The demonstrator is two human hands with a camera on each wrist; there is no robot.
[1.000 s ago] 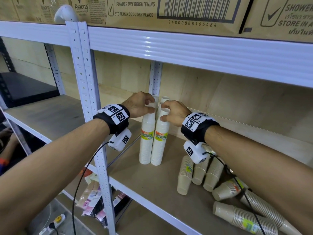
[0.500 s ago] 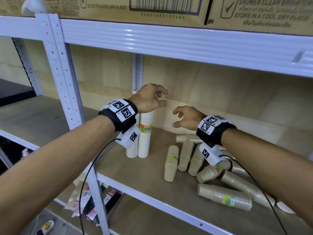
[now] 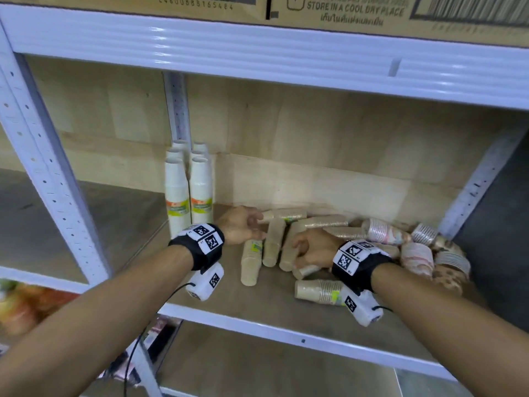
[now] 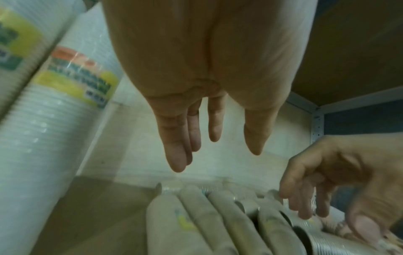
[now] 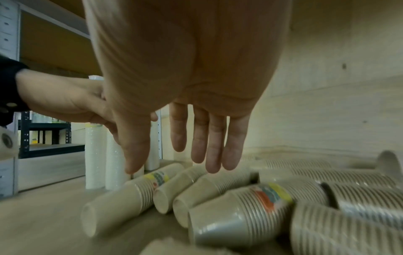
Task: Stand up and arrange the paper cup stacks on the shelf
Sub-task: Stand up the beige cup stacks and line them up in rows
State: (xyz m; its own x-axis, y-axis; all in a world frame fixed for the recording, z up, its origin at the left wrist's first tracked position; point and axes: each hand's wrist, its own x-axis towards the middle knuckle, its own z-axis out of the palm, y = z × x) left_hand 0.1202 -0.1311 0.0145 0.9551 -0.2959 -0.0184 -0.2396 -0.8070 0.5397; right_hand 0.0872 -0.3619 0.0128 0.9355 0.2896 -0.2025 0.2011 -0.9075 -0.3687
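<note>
Several white cup stacks [image 3: 189, 193] stand upright at the back left of the shelf board [image 3: 257, 305], beside the rear post. Beige cup stacks [image 3: 251, 263] lie on their sides mid-shelf, also seen in the right wrist view as beige stacks [image 5: 135, 195]. My left hand [image 3: 256, 226] hovers over their far ends, fingers straight and holding nothing, as the left hand [image 4: 216, 155] shows. My right hand [image 3: 297, 255] hangs just above the neighbouring lying stacks with fingers relaxed; the right hand [image 5: 172, 165] grips nothing. Whether it touches a stack I cannot tell.
Patterned cup stacks [image 3: 415, 256] are piled at the right end by the grey post [image 3: 475, 190]. The white front upright [image 3: 43, 167] stands left. The upper shelf beam [image 3: 257, 53] carries cardboard boxes [image 3: 357, 10]. A wooden back wall closes the bay.
Both hands have let go of the upright white stacks and moved down and right over the lying beige stacks. The head view has swung right.
</note>
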